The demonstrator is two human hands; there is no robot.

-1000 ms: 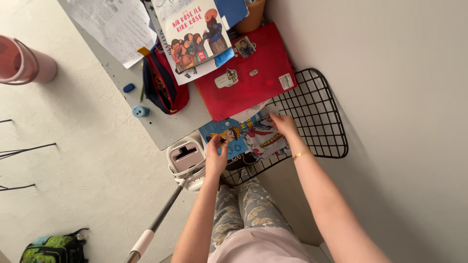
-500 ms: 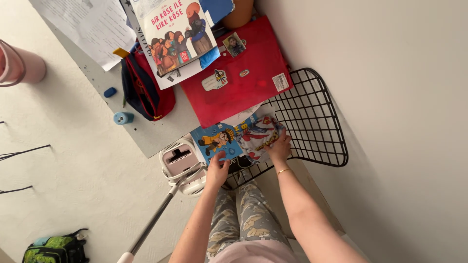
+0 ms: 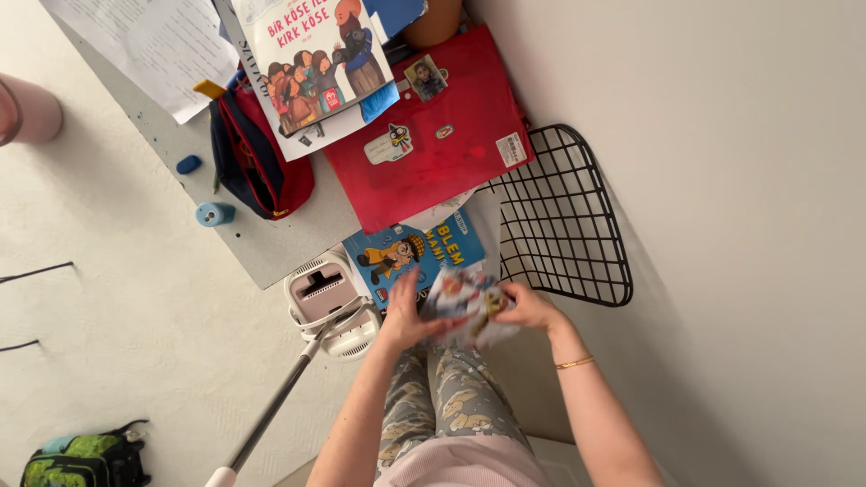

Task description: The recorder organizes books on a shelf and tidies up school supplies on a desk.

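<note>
- At the far left a pink container (image 3: 27, 108) is cut by the frame edge, so its shape is unclear; low in the corner a green and black bag (image 3: 86, 460) lies on the pale floor, partly out of view.
- The grey table (image 3: 271, 239) carries a printed sheet (image 3: 144, 45), a small blue eraser (image 3: 188, 164), a blue cylinder (image 3: 215, 214) and a dark blue and red pencil case (image 3: 257, 158), spread as if in use.
- A white appliance (image 3: 327, 302) stands on the floor just beside the table's near corner; a long pole (image 3: 271, 415) reaches from it toward the near edge, its end cut off.
- An illustrated book (image 3: 316, 63) overlaps a red folder (image 3: 433, 135) with stickers; the book's top runs out of frame.
- A blue comic book (image 3: 406, 252) lies under the folder's near edge, partly covered by it.
- The left hand (image 3: 406, 316) and right hand (image 3: 532, 311) both grip a colourful printed booklet (image 3: 465, 302), fingers closed on its opposite edges, held above the lap, near of the blue comic book. It is blurred, so its cover cannot be made out, and it looks bent between the hands.
- A black wire chair (image 3: 564, 225) stands at the right against the plain wall; its legs are hidden.
</note>
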